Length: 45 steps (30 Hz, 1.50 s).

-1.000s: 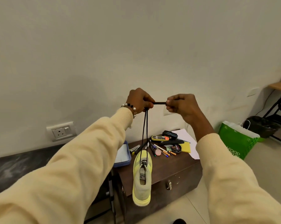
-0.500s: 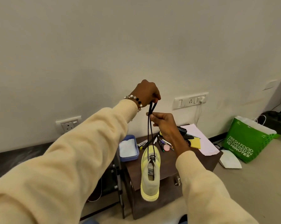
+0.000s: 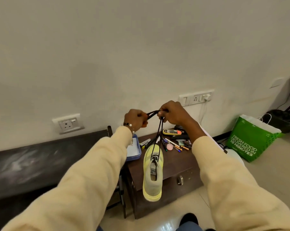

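Now that the right hand point(image 3: 173, 114) has risen level with the left hand point(image 3: 135, 120) — both pinching the black shoelace point(image 3: 159, 134), centre frame | yellow sneaker point(image 3: 153, 172) below, over the wooden chest point(image 3: 179, 164) | likely starting a knot.

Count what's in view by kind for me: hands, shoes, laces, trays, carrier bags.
Hands: 2 (left hand, right hand, both gripping the lace)
Pale yellow mesh shoe: 1
Black cord lace: 1
Blue plastic tray: 1
Green paper carrier bag: 1
Total: 6

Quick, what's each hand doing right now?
Left hand: closed, gripping the black shoelace ends.
Right hand: closed, pinching the same shoelace above the yellow shoe.
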Motion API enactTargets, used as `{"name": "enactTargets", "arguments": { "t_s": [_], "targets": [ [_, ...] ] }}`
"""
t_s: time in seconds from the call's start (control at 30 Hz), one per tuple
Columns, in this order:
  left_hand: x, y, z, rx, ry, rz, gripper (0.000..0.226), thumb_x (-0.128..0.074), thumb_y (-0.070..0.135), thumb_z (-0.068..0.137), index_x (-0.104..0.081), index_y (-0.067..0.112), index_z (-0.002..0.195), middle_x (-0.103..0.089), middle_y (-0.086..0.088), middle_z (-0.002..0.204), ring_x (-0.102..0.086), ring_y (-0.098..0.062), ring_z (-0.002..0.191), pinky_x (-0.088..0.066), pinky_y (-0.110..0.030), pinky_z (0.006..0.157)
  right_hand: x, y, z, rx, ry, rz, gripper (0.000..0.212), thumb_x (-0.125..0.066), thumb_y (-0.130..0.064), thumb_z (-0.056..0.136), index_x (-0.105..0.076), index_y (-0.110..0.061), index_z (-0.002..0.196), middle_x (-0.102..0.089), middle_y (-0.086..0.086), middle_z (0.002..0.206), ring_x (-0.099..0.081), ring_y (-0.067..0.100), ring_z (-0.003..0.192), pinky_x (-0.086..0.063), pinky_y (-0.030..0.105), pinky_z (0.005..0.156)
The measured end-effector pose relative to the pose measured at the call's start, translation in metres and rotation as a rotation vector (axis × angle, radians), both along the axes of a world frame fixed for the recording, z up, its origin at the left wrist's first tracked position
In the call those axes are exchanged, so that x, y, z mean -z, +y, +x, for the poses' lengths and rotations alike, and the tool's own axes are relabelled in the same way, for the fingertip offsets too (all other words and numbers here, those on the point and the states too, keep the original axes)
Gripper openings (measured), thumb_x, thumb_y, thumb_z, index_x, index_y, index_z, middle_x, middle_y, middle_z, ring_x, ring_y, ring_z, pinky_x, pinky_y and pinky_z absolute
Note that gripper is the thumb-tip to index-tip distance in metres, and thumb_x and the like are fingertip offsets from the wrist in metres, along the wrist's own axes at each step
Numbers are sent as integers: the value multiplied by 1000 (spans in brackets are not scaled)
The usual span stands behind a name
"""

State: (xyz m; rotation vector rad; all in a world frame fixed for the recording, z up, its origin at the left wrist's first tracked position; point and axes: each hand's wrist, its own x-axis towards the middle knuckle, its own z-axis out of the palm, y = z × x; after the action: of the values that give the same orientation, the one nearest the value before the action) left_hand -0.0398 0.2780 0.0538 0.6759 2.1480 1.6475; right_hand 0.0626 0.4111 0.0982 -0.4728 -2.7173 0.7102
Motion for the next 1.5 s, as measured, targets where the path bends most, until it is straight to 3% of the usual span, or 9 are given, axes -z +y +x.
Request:
{"name": "enactTargets", "arguments": {
  "t_s": [0.1, 0.27, 0.4, 0.63, 0.77, 0.87, 1.03, 1.23, 1.5],
  "targets": [
    [27, 18, 27, 48, -357, 201, 23, -47, -1, 96, -60, 10, 80, -67, -15, 108, -64, -24, 96, -50, -35, 81, -5, 1, -1, -10, -73, 123, 17, -58, -11, 92, -70, -1, 100, -69, 17, 96, -65, 26, 85, -53, 34, 76],
    [45, 37, 49, 215, -604, 291, 21, -35, 8, 99, -54, 11, 89, -71, -15, 97, -70, -25, 85, -52, -30, 68, -4, 6, 6, -6, -118, 200, 18, -56, -5, 91, -69, 0, 104, -67, 19, 96, -61, 29, 93, -50, 32, 75],
    [44, 37, 34, 153, -342, 214, 18, -53, -3, 93, -59, 8, 79, -66, -16, 78, -63, -25, 68, -56, -32, 68, 15, 27, 18, 110, -6, -58, 10, -60, -2, 88, -69, 3, 90, -68, 16, 81, -66, 28, 75, -57, 37, 74],
    [11, 29, 15, 306, 657, -443, 16, -74, 6, 79, -77, 10, 94, -73, -7, 89, -66, -22, 84, -53, -30, 80, 115, 3, 24, 311, 204, -811, 20, -50, -6, 97, -62, -5, 81, -67, 9, 76, -64, 16, 68, -54, 25, 63],
    [11, 29, 9, 312, 828, -625, 17, -71, 6, 82, -76, 14, 95, -73, -7, 89, -68, -22, 83, -51, -26, 78, 142, -33, 9, 271, 233, -979, 19, -49, -13, 98, -66, -11, 90, -70, 7, 94, -65, 15, 91, -50, 33, 82],
    [13, 20, 0, 280, 832, -640, 18, -70, 5, 83, -75, 13, 98, -73, -7, 91, -68, -22, 87, -48, -24, 77, 141, -45, 1, 218, 205, -1045, 22, -48, -15, 99, -64, -17, 84, -70, 1, 87, -63, 5, 79, -44, 22, 67],
    [40, -3, -12, 115, 609, -509, 15, -72, 5, 81, -76, 9, 94, -73, -9, 90, -68, -24, 81, -54, -33, 80, 140, -31, -5, 161, 145, -904, 18, -53, -9, 96, -66, -2, 85, -66, 8, 75, -58, 10, 65, -44, 23, 62],
    [125, -7, 5, -165, -279, -66, 15, -64, -8, 84, -61, 5, 79, -65, -17, 84, -63, -29, 79, -57, -37, 69, 124, -10, -15, 29, -141, -370, 18, -60, -16, 92, -66, -12, 75, -59, -5, 62, -51, -4, 51, -35, 12, 53],
    [168, 36, 37, -194, -388, 93, 24, -39, -5, 92, -52, 3, 74, -59, -7, 61, -57, -17, 61, -46, -31, 70, 119, 3, -27, -46, -357, 89, 23, -65, -19, 87, -70, -9, 107, -69, 14, 101, -62, 29, 96, -46, 31, 78]
  ]
}}
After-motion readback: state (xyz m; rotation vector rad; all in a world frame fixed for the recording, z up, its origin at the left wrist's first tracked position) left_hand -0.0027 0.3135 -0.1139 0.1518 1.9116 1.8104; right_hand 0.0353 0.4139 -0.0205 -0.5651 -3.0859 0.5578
